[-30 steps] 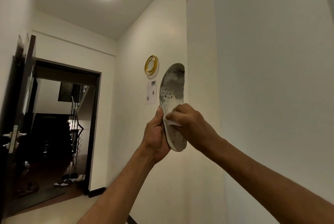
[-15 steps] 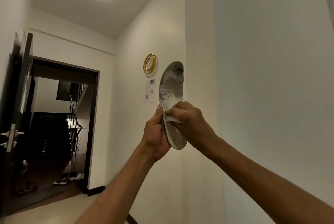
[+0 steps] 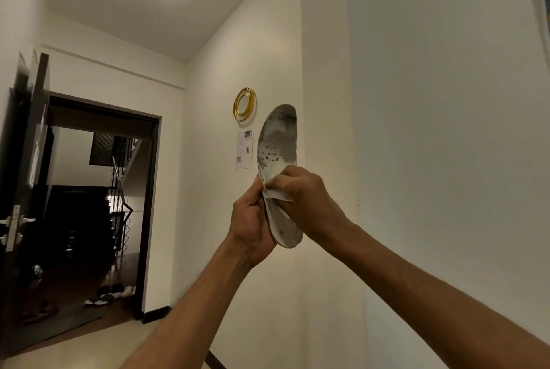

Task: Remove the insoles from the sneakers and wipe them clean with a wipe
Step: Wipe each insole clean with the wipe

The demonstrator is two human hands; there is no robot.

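- Insole: out of its sneaker and held upright in front of the wall; the toe half is dark and blotched, the heel half paler, so the wiping appears partly done. No sneakers are visible.
- Left hand: fingers curled shut around the insole's lower edge.
- Right hand: fingers closed, pressing the wipe against the insole's middle.

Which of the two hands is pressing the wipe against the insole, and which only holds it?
The right hand presses the white wipe against the insole; the left hand only grips the insole's lower edge, with no wipe.
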